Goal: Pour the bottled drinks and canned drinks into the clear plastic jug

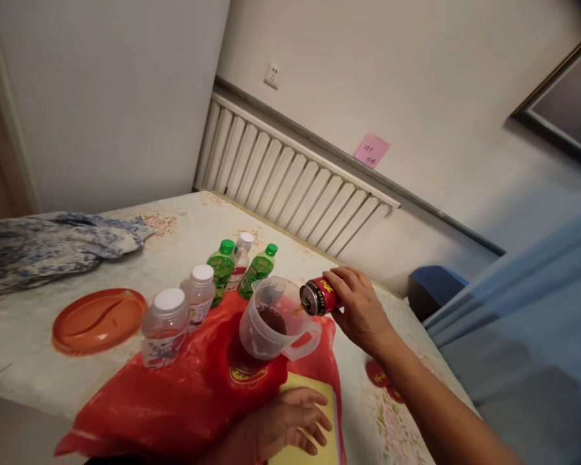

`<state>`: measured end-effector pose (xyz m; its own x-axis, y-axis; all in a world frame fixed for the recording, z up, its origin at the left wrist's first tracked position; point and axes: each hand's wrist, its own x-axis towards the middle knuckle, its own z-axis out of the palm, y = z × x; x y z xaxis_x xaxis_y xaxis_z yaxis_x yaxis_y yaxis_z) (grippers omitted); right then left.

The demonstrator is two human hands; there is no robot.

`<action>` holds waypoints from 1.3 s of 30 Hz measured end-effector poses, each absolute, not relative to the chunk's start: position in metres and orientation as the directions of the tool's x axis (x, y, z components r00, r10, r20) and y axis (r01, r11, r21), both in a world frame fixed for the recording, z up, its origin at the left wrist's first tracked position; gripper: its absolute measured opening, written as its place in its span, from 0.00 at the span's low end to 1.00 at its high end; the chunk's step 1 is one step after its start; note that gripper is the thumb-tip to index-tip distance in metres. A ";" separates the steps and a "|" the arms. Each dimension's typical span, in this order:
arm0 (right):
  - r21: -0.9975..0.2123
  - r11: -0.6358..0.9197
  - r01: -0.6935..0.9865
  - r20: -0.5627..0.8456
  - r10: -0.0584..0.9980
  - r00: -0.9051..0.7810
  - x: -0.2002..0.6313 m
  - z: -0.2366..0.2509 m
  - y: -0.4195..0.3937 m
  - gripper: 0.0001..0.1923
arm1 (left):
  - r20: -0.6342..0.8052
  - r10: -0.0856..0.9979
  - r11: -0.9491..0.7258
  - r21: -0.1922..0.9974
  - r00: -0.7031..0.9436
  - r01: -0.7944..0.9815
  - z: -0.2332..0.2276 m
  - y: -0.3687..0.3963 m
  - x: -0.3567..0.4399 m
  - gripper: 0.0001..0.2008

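My right hand (361,307) grips a red and black drink can (322,295), tipped sideways over a clear plastic pitcher (263,332). A thin brownish stream leaves the can's mouth, and dark brown liquid (272,318) lies inside the pitcher. The pitcher stands upright on a red plastic bag (193,387), its handle toward my right arm. Lower down, my left hand (293,423) rests over a yellow pad (314,391) with its fingers spread, holding nothing. Whether the palm touches the pad I cannot tell.
Left of the pitcher stand two white-capped jars (164,329), two green-capped bottles (221,271) and a white-capped bottle (239,265). An orange-red lid (99,321) and bunched patterned cloth (62,248) lie further left. Red round pieces (376,373) sit beneath my right arm. A radiator (290,174) is behind.
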<state>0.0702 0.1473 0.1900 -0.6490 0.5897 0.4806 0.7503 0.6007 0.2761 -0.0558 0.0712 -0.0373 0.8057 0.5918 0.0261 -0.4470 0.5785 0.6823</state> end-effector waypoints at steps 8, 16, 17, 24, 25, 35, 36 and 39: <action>0.457 0.552 0.698 0.435 0.545 -0.716 0.066 0.196 0.150 0.24 | 0.023 0.596 0.577 0.683 0.803 -0.448 -0.032 0.071 -0.059 0.26; 0.509 0.536 0.674 0.388 0.556 -0.735 0.057 0.204 0.146 0.22 | 0.035 0.590 0.577 0.680 0.806 -0.452 -0.041 0.072 -0.057 0.24; 0.512 0.538 0.670 0.384 0.554 -0.739 0.056 0.204 0.146 0.22 | 0.035 0.590 0.578 0.679 0.807 -0.452 -0.042 0.072 -0.057 0.25; 0.528 0.555 0.643 0.381 0.523 -0.763 0.053 0.204 0.146 0.22 | 0.036 0.593 0.574 0.682 0.804 -0.454 -0.035 0.072 -0.060 0.24; 0.533 0.554 0.639 0.381 0.518 -0.766 0.053 0.204 0.146 0.21 | 0.032 0.592 0.574 0.684 0.805 -0.450 -0.034 0.072 -0.061 0.24; 0.563 0.540 0.626 0.382 0.502 -0.776 0.053 0.202 0.147 0.21 | 0.016 0.594 0.584 0.679 0.805 -0.444 -0.030 0.070 -0.062 0.26; 0.563 0.540 0.625 0.380 0.503 -0.776 0.054 0.202 0.147 0.21 | 0.016 0.591 0.586 0.679 0.807 -0.443 -0.030 0.070 -0.062 0.25; 0.558 0.547 0.625 0.374 0.506 -0.777 0.054 0.200 0.147 0.22 | 0.016 0.591 0.586 0.679 0.807 -0.442 -0.031 0.070 -0.062 0.25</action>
